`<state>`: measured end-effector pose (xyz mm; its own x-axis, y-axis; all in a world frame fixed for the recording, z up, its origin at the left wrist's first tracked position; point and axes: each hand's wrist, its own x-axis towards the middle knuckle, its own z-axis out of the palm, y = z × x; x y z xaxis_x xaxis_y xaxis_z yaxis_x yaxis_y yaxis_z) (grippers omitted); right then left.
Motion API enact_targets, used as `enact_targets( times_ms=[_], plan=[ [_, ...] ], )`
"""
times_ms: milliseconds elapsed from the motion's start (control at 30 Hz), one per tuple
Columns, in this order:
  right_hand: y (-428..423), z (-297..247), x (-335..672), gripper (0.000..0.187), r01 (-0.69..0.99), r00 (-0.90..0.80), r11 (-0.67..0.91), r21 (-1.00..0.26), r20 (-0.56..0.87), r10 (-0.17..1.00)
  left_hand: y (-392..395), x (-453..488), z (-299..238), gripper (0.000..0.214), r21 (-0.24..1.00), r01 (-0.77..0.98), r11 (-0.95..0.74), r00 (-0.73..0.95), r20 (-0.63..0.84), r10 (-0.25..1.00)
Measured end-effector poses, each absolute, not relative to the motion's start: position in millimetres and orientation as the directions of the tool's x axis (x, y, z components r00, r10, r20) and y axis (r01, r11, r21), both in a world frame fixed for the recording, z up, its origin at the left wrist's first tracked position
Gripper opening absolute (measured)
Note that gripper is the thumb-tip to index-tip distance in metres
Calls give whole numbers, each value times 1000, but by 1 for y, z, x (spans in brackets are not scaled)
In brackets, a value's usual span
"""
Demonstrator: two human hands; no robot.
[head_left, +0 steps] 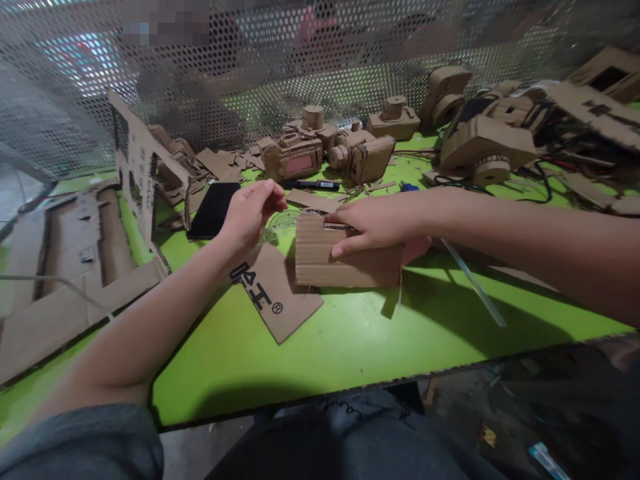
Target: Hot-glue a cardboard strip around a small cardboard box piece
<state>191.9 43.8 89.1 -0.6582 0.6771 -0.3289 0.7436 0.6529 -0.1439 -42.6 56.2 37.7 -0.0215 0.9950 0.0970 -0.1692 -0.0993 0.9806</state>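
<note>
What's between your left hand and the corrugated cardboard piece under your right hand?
Head view: a clear plastic protractor sits between the left hand and the cardboard piece.

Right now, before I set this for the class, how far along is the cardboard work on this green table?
Done: several cardboard cameras at the back look finished. In hand: the right hand presses a corrugated cardboard piece flat, and the left hand is beside a clear protractor. Left, probably: the cut-out cardboard sheet and printed scrap lying loose.
</note>
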Motion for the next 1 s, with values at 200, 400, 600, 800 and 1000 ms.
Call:
enact_targets(
  times_ms=[200, 400, 600, 800, 1000],
  plan=[
    [43, 92, 192, 82, 730, -673, 661, -173, -351, 651, 57, -49, 36, 23, 983, -63, -175, -25, 173, 985],
    [50, 79, 203, 90, 713, -689, 682, -163, -347, 637, 58, -46, 36, 12, 990, -84, -113, -2, 113, 994],
    [54, 73, 207, 85, 703, -699, 693, -160, -339, 630, 58, -44, 37, 47, 993, -83, -79, -43, 75, 996],
    [55, 72, 206, 86, 693, -711, 697, -184, -328, 621, 63, -52, 31, 32, 985, -18, -172, -46, 171, 984],
    [61, 63, 215, 102, 669, -736, 715, -204, -318, 598, 55, -51, 34, 8, 991, 28, -131, -10, 132, 991]
  ],
)
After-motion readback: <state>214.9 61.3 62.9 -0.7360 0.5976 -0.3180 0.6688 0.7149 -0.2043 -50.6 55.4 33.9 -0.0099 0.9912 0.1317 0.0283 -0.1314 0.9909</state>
